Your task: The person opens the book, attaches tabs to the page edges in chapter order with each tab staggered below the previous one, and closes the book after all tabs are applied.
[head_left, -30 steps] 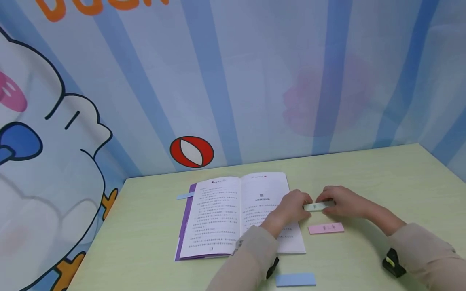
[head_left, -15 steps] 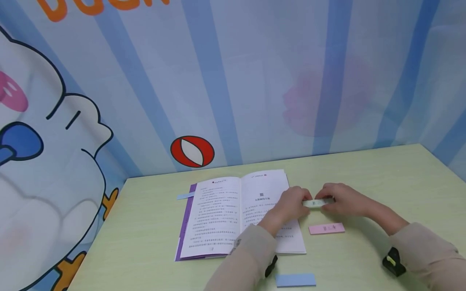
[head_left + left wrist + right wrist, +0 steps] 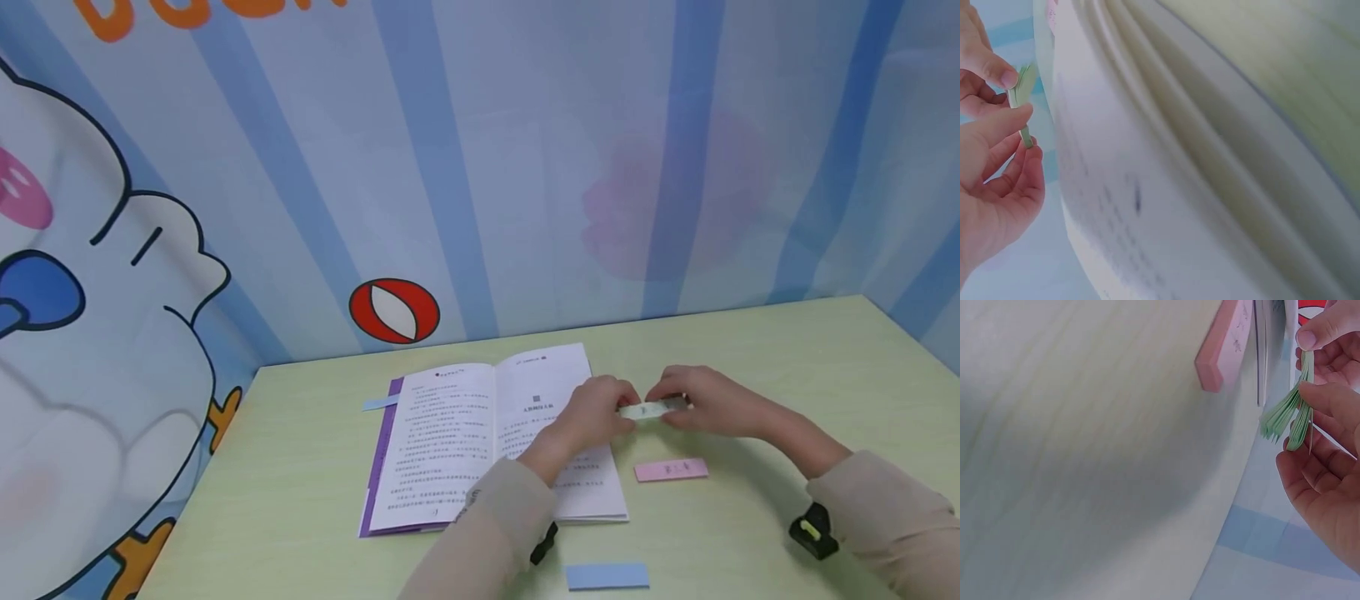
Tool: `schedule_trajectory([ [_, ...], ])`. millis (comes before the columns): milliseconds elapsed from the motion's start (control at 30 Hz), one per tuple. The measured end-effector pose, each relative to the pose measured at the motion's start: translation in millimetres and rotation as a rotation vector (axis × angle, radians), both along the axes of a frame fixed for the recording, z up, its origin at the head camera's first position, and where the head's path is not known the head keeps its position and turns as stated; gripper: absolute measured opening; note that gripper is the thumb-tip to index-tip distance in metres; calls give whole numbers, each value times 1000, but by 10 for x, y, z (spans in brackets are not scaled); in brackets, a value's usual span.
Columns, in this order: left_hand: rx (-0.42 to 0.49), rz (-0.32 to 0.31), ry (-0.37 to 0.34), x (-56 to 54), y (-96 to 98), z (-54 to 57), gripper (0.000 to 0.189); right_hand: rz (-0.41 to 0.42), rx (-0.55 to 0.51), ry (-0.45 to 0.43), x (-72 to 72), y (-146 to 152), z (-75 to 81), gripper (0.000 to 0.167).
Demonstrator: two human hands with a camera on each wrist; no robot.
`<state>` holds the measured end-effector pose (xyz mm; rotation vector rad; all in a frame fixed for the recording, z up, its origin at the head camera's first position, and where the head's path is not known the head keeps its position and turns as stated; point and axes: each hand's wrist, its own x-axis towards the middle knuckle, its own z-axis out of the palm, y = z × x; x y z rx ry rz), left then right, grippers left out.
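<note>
While L hand (image 3: 597,410) pinches one end of green note pad (image 3: 645,410), R hand (image 3: 702,402) grips other, sheets (image 3: 1280,417) fanned; prob. separating one; next needs gentle peel.

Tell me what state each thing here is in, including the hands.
Green note pad: gripped, sheets fanned apart
Left hand: pinching the green note pad
Right hand: pinching its other end
Book: open, printed pages up
Blue tab: sticking out from the book's left edge
Pink note pad: lying flat, written on
Blue note pad: lying flat
</note>
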<state>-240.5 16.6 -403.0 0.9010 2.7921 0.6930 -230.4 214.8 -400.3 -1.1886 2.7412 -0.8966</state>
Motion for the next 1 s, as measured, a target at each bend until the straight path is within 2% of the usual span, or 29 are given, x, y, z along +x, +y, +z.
schedule_trajectory([
  [500,43,-64,23,158,-199,220,20,31,-8,58,117,-125,177,19],
  [800,67,-100,45,261,-391,252,18,24,-28,37,245,-277,238,23],
  [1000,106,-84,24,360,-462,275,18,1,-31,42,339,-345,269,23],
])
